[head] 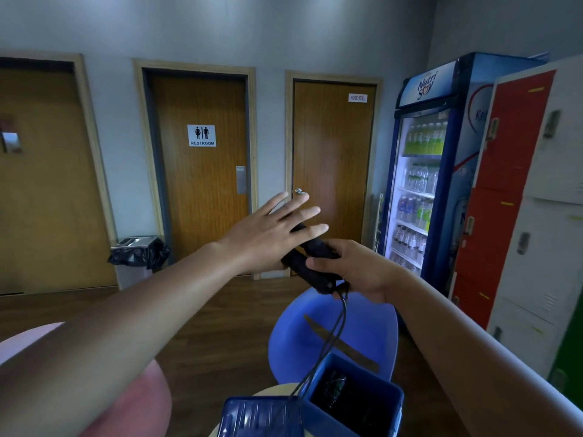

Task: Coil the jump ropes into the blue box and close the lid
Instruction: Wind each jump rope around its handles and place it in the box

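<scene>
A person's two bare arms reach forward, seen from a head-worn camera looking forward and down. The right hand is curled around a pair of black jump rope handles, held side by side and tilted up toward the left. The left hand is flat and wide open, fingers spread, hovering over the upper ends of the handles; whether the palm touches them cannot be told, and it grips nothing.

From the lower end of the handles, thin black cords hang down and pass into the blue box at the bottom edge of the frame. The box is open — dark coiled rope lies inside, too dim to make out clearly. Its ribbed blue lid lies flat, just to the left of the box and touching it. Both sit on a pale round tabletop, only a sliver of which shows.

Just behind the box stands a blue moulded chair, with the cords crossing in front of its seat. A pink rounded shape fills the lower left corner, partly hidden by the left forearm.

Further back, across a dark wood floor, three wooden doors line a grey wall; the middle one carries a restroom sign. A bin with a black liner stands between the first two doors. On the right are a lit drinks fridge and red and white lockers.
</scene>
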A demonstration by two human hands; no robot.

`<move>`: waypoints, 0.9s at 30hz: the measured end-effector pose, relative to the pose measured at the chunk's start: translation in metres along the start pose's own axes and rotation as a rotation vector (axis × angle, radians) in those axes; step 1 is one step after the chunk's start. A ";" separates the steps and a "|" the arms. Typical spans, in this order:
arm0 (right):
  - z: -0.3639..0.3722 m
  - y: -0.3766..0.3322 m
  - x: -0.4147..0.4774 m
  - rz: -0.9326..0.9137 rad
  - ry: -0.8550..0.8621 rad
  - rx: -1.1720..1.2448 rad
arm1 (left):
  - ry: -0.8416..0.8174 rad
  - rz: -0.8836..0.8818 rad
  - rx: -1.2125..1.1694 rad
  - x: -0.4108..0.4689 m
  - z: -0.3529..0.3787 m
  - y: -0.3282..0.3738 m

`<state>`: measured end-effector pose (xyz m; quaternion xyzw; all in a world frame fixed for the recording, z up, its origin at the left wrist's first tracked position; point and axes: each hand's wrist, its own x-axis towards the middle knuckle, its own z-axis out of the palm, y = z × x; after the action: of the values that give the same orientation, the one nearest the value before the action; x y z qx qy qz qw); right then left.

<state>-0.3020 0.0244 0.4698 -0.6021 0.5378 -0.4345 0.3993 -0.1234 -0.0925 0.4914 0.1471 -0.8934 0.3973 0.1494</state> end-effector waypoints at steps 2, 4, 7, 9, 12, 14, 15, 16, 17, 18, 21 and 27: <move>-0.001 -0.005 0.000 -0.024 0.035 -0.018 | 0.048 0.008 -0.046 0.008 -0.003 -0.004; -0.004 -0.005 -0.003 -0.049 0.043 0.062 | 0.053 -0.040 -0.143 0.011 -0.007 -0.010; -0.006 0.006 -0.009 -0.059 -0.005 0.105 | -0.008 -0.126 -0.296 0.006 -0.008 -0.021; -0.007 0.012 -0.009 -0.070 0.017 0.075 | -0.039 -0.169 -0.377 0.000 -0.005 -0.026; -0.011 0.010 -0.008 -0.108 0.064 0.071 | -0.035 -0.240 -0.468 -0.004 0.001 -0.028; -0.014 0.006 -0.008 -0.142 0.096 0.034 | -0.020 -0.279 -0.510 -0.004 0.002 -0.029; -0.016 0.005 -0.007 -0.161 0.106 0.019 | -0.005 -0.299 -0.535 -0.004 0.002 -0.030; -0.017 0.004 -0.007 -0.176 0.113 0.015 | 0.011 -0.323 -0.556 -0.004 0.003 -0.031; -0.017 0.002 -0.006 -0.191 0.131 0.025 | 0.035 -0.354 -0.570 -0.004 0.003 -0.030; -0.017 -0.001 -0.004 -0.207 0.164 0.042 | 0.064 -0.397 -0.579 -0.004 0.003 -0.029; -0.017 -0.011 0.000 -0.274 0.336 0.057 | 0.176 -0.597 -0.666 0.000 0.001 -0.022; -0.014 -0.006 0.013 -0.302 0.390 -0.091 | 0.415 -1.219 -1.872 0.020 -0.018 -0.011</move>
<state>-0.3130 0.0116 0.4812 -0.5976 0.5276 -0.5726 0.1912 -0.1344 -0.0884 0.5177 0.3192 -0.5768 -0.5486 0.5143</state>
